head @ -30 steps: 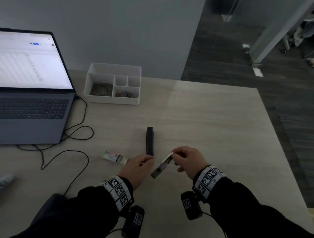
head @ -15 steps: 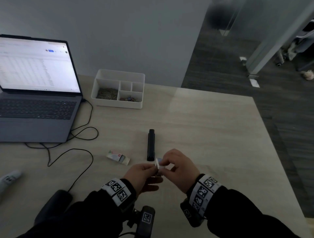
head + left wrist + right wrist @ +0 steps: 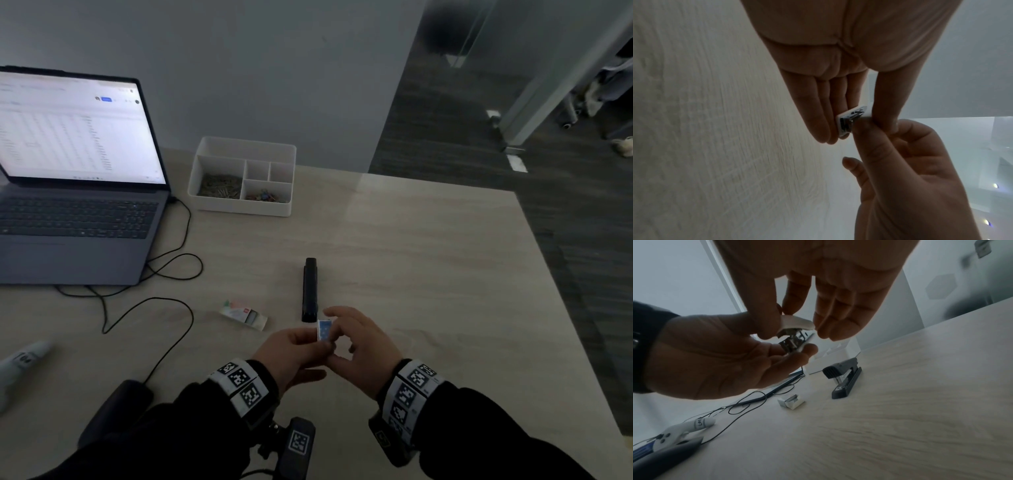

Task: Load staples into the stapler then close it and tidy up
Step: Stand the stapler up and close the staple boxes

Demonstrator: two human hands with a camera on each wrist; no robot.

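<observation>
A small blue-and-white staple box [image 3: 324, 330] is held above the table between both hands. My left hand [image 3: 294, 346] pinches it between thumb and fingers; its open end shows metal staples [image 3: 846, 123]. My right hand [image 3: 359, 339] pinches the box's white flap [image 3: 797, 323] with thumb and fingertips. The black stapler [image 3: 310, 291] lies on the table just beyond the hands, untouched, and shows again in the right wrist view [image 3: 844, 378]. A second staple box [image 3: 245, 314] lies open-ended on the table left of the stapler.
An open laptop [image 3: 75, 178] stands at the far left, its black cable [image 3: 154, 308] looping across the table. A white divided tray [image 3: 239, 207] with clips sits behind the stapler. A white handheld device [image 3: 20, 363] lies at the left edge. The table ends at the right.
The hands have come together in front of me. The box, held slanted by the right hand a second ago, now stands upright between both hands' fingertips.
</observation>
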